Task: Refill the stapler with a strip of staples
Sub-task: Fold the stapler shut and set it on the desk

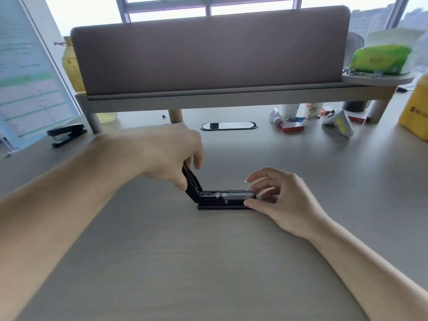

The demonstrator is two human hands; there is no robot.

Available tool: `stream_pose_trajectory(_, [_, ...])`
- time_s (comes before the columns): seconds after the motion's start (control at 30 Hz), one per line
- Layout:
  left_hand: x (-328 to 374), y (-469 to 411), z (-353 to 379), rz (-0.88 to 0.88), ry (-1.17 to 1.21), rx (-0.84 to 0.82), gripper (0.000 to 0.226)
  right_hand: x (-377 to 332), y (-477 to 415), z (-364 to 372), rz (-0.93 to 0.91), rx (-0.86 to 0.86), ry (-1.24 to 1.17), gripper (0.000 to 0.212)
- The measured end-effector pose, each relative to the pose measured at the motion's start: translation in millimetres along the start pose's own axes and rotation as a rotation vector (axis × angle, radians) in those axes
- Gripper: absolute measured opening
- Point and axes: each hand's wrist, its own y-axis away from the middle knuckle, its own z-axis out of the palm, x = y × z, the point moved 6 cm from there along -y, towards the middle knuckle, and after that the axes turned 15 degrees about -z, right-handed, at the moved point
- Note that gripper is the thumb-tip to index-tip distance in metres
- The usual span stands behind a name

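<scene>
A black stapler (215,201) lies on the grey desk (208,262) in the middle of the view, its top cover swung up and back to the left. My left hand (169,156) grips that raised cover (191,181) from above. The metal magazine (228,195) lies exposed, with a silvery strip of staples (238,193) sitting in its right half. My right hand (280,200) pinches the magazine's right end between thumb and fingers, and it hides the stapler's front tip.
A second black stapler (67,134) rests at the far left. Red staple boxes (291,126), a white device (338,122) and cups lie at the back right under a raised shelf (208,98). A yellow box (414,114) stands at the right edge.
</scene>
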Motion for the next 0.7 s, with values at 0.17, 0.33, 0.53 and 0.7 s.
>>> stream_pose_trajectory(0.17, [31.6, -2.2, -9.3, 0.107, 0.242, 0.080, 0.049, 2.3, -1.6, -0.4, -0.011, -0.003, -0.005, 0.041])
stream_pose_trajectory(0.33, [61.2, -14.3, 22.2, 0.136, 0.348, 0.036, 0.033, 1.9, -1.6, -0.1, -0.019, 0.000, -0.026, 0.052])
stream_pose_trajectory(0.53, [66.0, -16.6, 46.5, 0.187, 0.430, 0.030, 0.022, 2.4, -1.5, 1.8, -0.016, -0.003, -0.063, 0.058])
stream_pose_trajectory(0.7, [68.7, -20.9, 63.5, 0.076, 0.649, 0.065, 0.055, 3.0, -0.9, 2.3, -0.009, -0.003, -0.073, 0.061])
